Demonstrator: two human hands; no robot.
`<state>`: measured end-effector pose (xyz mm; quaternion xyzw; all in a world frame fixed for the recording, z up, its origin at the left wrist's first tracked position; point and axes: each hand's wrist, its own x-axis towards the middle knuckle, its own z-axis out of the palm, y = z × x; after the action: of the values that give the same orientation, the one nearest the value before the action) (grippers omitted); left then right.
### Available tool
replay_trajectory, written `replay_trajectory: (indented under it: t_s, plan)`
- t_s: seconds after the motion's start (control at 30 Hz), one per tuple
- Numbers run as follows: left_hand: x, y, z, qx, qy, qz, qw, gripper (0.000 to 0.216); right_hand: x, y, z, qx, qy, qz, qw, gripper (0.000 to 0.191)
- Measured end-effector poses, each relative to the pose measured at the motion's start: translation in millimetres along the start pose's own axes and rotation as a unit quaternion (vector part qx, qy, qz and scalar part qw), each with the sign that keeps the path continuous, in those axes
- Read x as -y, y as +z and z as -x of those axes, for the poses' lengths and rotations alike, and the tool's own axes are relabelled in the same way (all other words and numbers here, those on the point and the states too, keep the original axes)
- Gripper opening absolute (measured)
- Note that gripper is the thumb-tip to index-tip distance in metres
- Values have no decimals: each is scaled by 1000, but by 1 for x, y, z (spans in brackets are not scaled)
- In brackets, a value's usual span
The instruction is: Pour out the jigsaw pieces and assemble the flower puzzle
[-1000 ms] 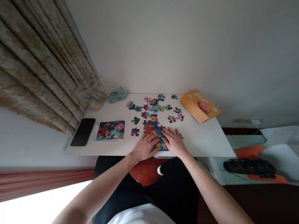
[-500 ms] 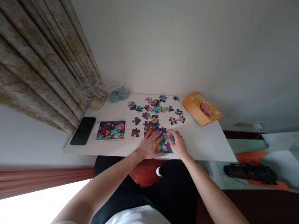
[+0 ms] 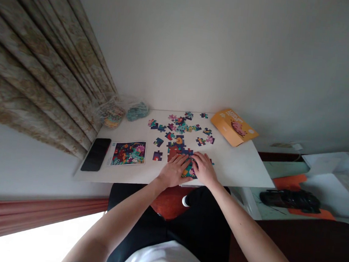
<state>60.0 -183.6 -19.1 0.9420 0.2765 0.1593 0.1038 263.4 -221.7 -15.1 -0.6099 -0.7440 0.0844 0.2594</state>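
Note:
A partly joined jigsaw puzzle [image 3: 175, 147] lies near the front edge of the white table. My left hand [image 3: 172, 172] rests on its lower part, fingers spread and nothing gripped. Beside it, my right hand [image 3: 204, 169] lies palm down over the puzzle's right side, with fingers stretched out and the tips near the left hand's fingertips. Both hands cover part of the puzzle. Just left of it is a loose puzzle piece [image 3: 157, 156]. Several more pieces are scattered behind, among them a joined teal cluster [image 3: 182, 127].
A picture card [image 3: 129, 153] and a black phone [image 3: 96, 154] lie on the table's left. Plastic bags of pieces, one multicoloured [image 3: 114, 116] and one teal [image 3: 137, 111], sit at the back left. An orange box [image 3: 234, 127] stands back right. Below right is a black bottle-like object [image 3: 290, 199].
My right hand has moved slightly left and flattened, its fingers now stretched over the puzzle instead of curled at its right side. The left hand stays in place.

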Motion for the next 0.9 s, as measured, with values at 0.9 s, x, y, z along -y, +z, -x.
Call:
replay_trajectory:
  t_s: [0.9]
  plan:
    - [-5,-4,-3,5,-28,-2,1000,78,-92,-23,-133,148,218,-49,964,51]
